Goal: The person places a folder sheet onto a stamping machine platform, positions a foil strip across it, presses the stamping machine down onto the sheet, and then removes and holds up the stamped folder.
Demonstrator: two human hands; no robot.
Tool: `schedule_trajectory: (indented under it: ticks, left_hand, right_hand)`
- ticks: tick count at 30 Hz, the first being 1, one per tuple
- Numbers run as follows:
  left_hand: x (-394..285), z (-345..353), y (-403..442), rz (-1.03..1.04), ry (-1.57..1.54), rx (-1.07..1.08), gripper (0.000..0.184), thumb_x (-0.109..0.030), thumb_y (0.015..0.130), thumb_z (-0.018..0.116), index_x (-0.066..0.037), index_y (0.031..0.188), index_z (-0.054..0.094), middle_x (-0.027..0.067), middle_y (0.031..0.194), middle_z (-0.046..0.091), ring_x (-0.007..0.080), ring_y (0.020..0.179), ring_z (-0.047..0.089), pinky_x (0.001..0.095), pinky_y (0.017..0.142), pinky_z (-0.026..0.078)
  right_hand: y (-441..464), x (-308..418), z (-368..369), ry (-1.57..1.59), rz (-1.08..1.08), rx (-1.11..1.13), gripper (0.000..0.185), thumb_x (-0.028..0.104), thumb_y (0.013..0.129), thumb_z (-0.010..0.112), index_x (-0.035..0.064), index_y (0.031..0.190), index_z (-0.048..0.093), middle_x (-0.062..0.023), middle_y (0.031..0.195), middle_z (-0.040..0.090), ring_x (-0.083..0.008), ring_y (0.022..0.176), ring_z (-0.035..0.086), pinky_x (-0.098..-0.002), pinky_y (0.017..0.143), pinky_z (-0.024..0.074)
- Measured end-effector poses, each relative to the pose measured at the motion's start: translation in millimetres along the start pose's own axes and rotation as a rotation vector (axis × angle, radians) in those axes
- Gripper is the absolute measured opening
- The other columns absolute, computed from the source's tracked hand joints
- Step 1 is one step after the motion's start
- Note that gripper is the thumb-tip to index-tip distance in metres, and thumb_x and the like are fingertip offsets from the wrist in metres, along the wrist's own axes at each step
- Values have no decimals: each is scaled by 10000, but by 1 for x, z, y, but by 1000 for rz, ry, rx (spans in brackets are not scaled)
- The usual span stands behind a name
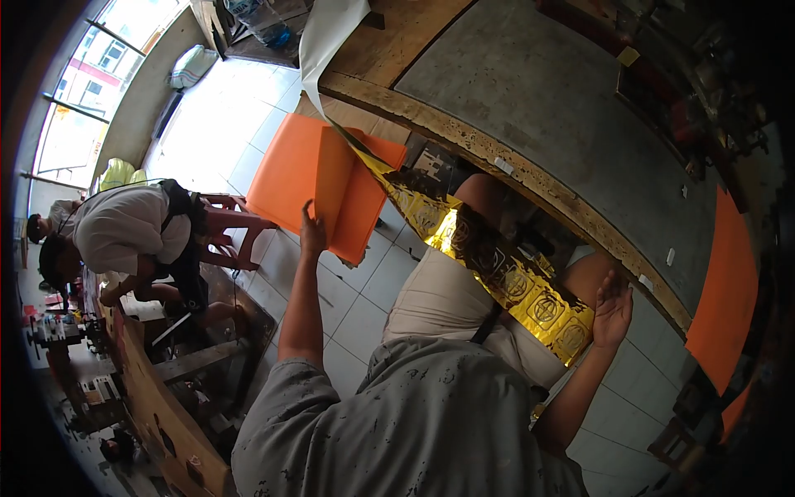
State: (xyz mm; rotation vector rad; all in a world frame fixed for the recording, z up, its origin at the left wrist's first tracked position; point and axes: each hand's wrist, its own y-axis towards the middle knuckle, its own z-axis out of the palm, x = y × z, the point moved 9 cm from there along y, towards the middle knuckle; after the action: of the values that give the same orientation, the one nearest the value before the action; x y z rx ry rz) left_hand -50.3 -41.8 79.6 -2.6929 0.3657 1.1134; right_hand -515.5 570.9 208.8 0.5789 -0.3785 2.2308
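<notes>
My left hand (313, 232) is at the lower edge of a stack of orange sheets (286, 174), its thumb and fingers closed round the edge of an upper sheet that bends up. A long strip of gold foil (517, 286) with round printed marks lies across my lap, running from near the table edge down towards my right side. Beside the strip's lower end, my right hand (613, 313) is raised with its palm showing, fingers extended and nothing in it.
A grey-topped table (530, 91) with a worn wooden edge stands in front. White sheet material (327, 37) hangs over its left corner. Another orange sheet (722, 290) lies at the right. Two people bend over a workbench (166, 398) at the left, near a stool.
</notes>
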Motion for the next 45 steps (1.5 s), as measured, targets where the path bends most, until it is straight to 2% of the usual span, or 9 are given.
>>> schedule_trajectory:
  ticks: [7,10,17,23,28,33,38,40,45]
  left_hand:
    - [8,-12,16,177,387,-243,457,-358,971,702,42,1191,665,196,994,745,292,901,725,416,803,542]
    - [6,-11,25,-78,-128,-28,454,-379,1006,661,54,1137,698,174,958,736,208,877,694,353,807,526]
    - [-132,-67,-18,323,-85,-82,282,-236,1060,572,39,1043,630,136,882,678,207,844,660,349,772,509]
    - [-211,-72,-119,385,-228,-60,158,-127,1027,563,12,962,529,97,785,589,152,698,572,322,644,459]
    - [-239,-18,-235,580,-266,-109,176,-151,978,577,23,991,548,164,822,580,365,757,605,439,675,468]
    - [-228,13,-281,537,-346,-60,298,-170,949,585,12,1178,642,218,1072,676,397,1037,675,455,905,517]
    - [-206,23,-272,417,-489,92,296,-176,949,614,0,1181,668,200,1134,693,349,1098,688,429,922,539]
    - [-205,24,-263,565,-314,157,286,-186,949,631,-4,1164,679,178,1132,701,322,1095,693,416,898,553]
    - [-201,30,-259,897,69,213,266,-212,949,674,-13,1123,706,125,1127,719,257,1088,707,381,837,585]
  right_hand:
    - [-2,-2,3,-133,-23,-72,426,268,1125,408,-12,1436,487,-211,1425,583,-299,1259,630,-413,1043,552]
    - [-3,-4,15,-268,-30,-86,423,262,1109,447,5,1442,490,-179,1399,607,-279,1243,632,-396,1055,518]
    - [-4,-32,117,-1119,-62,-114,367,265,1072,513,8,1312,618,-105,1293,666,-203,1222,613,-362,1086,445]
    - [7,-163,255,-1246,110,549,355,213,1052,589,12,1345,604,-124,1273,651,-223,1207,628,-354,1045,474]
    - [1,-277,309,-1347,-16,884,858,520,992,621,-70,1545,336,-289,1568,408,-394,1438,449,-410,1194,349]
    - [-21,-341,322,-1705,188,996,714,380,947,667,7,1506,428,-296,1387,581,-452,1165,649,-490,1018,518]
    - [-44,-303,360,-1579,112,1290,616,275,915,706,40,1454,524,-244,1379,607,-412,1152,665,-491,983,538]
    - [-52,-262,370,-1415,-193,1349,622,291,894,726,36,1435,557,-236,1381,609,-382,1122,685,-481,948,555]
    - [-43,-198,393,-1302,-98,1294,460,181,969,616,33,1404,593,-178,1373,637,-357,1118,693,-441,957,557]
